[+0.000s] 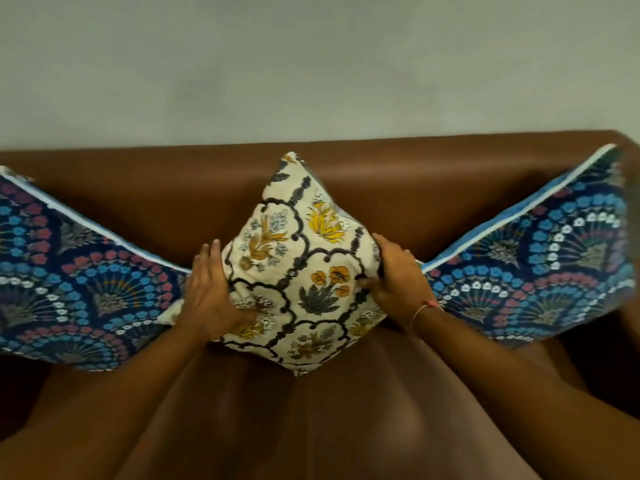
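A cream cushion (304, 261) with yellow and grey flower print stands on one corner in the middle of a brown leather sofa (433, 188), leaning on the backrest. My left hand (211, 296) holds its left corner, fingers behind and thumb pressed on the front. My right hand (398, 282) grips the right corner, thumb on the front and fingers curled over the edge. A thin bracelet sits on my right wrist.
Two dark blue cushions with fan-shaped flower patterns lean on the backrest, one at the left (76, 278) and one at the right (540, 268), both close to the cream cushion. A pale grey wall (311, 64) rises behind the sofa. The brown seat (332, 427) lies below.
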Demonstrator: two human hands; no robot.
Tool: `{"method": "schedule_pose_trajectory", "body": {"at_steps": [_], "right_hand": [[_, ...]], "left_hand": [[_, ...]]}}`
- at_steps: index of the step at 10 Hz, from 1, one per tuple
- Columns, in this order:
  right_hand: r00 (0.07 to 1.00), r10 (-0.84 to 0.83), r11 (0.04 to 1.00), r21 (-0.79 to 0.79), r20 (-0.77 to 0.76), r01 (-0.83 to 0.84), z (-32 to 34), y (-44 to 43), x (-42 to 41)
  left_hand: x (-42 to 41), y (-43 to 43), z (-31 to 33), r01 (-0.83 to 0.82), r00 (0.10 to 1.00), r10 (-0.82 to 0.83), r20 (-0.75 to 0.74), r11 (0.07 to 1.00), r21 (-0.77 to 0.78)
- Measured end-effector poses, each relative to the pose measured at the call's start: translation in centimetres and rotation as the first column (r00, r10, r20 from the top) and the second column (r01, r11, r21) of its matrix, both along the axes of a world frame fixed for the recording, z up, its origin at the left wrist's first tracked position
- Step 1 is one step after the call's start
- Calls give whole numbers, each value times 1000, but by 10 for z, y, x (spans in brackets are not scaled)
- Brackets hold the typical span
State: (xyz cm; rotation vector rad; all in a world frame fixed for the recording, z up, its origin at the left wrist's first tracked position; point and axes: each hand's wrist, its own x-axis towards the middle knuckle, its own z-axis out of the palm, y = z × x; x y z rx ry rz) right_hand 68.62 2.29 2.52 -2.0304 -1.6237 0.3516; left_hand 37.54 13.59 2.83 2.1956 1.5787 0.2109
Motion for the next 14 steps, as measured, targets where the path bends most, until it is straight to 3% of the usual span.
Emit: {"method": "schedule_pose_trajectory", "body": {"at_steps": [1, 2, 3, 4, 5, 6, 7, 10, 13, 14], "right_hand": [[994, 42, 986, 155, 98, -57, 20, -28, 28], [985, -92, 942, 334, 146, 38, 45, -61, 99], [936, -315, 889, 395, 155, 234, 64, -97, 206], [927, -358, 903, 291, 107, 316, 67, -134, 293], [953, -285, 959, 22, 106, 284, 52, -162, 348], [965, -242, 917, -301, 98, 261, 24, -177, 367], [971, -239, 919, -321, 14, 231, -6, -179, 361], [918, -395, 909, -138, 19, 394, -19, -170, 361], [865, -493, 862, -184, -90, 472, -18, -184, 325], [875, -481, 868, -107, 59, 485, -6, -205, 286]], "left_hand": [[43, -39, 19, -30, 994, 2, 112, 968, 251], [121, -90, 39, 90, 943, -181, 280, 947, 309], [207, -124, 46, 244, 905, -337, 258, 910, 334], [277, -136, 41, 332, 898, -376, 227, 920, 210], [329, -140, 24, 347, 929, -348, 125, 937, 23], [350, -142, 5, 326, 945, -326, 11, 945, -22], [352, -142, -10, 270, 963, -268, -31, 959, 91], [362, -136, -18, 176, 971, -208, 116, 956, 236], [338, -145, 4, 311, 950, -305, -61, 940, 138], [296, -162, 29, 356, 934, -343, -101, 918, 177]]}}
